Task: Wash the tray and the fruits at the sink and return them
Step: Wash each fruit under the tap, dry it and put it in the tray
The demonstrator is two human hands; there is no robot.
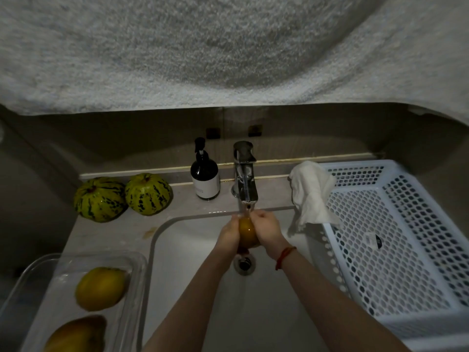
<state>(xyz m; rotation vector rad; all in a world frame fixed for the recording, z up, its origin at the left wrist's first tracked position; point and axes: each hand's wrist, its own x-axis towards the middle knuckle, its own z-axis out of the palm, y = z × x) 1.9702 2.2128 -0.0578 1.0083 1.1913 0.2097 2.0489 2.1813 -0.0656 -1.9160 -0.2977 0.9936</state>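
Water runs down from the shiny metal tap (pixel 245 179) onto one smooth, round, yellow-orange fruit (pixel 247 233). Both hands hold this fruit over the white sink (pixel 177 250), right above the round metal drain (pixel 244 264). The left hand (pixel 229 233) cups its left side, fingers curled round it. The right hand (pixel 267 231) wraps its right side, fingers curled round it too. A thin red string (pixel 285 256) goes round the right wrist.

A see-through plastic tray (pixel 132 273) with rounded corners sits on the counter (pixel 182 201) to the left of the sink. Two more yellow fruits lie in it: a round one (pixel 100 288) at the back and a longer one (pixel 76 335) at the front, cut off by the edge of the view.

Two bumpy melons with green and yellow stripes sit side by side at the back of the counter, one on the left (pixel 99 199) and one on the right (pixel 148 194). They are touching or almost touching.

One dark bottle (pixel 205 175) with a black pump top and a white label stands just left of the tap.

One white plastic basket (pixel 396 250), full of small round holes, sits on the right of the sink. One soft, crumpled white cloth (pixel 313 191) hangs over its near corner.

Something fuzzy and pale (pixel 203 47) fills the top of the view.
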